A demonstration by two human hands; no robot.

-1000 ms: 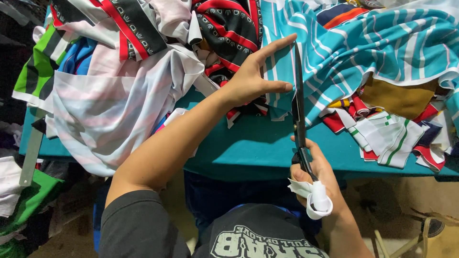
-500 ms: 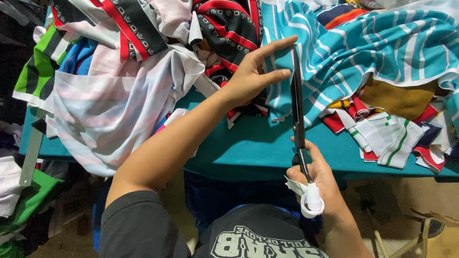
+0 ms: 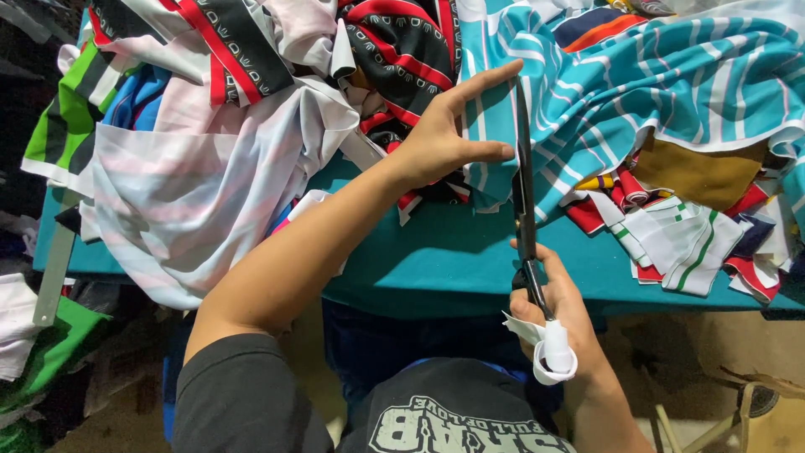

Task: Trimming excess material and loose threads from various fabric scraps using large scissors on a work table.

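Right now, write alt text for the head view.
A person's right hand works long scissors into teal striped fabric, while the left hand holds the cloth flat on a teal table heaped with colourful fabric pieces.

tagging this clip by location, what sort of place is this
Probably a garment cutting workshop: heaps of striped fabric cover a teal table, and the right hand runs long scissors into the cloth.
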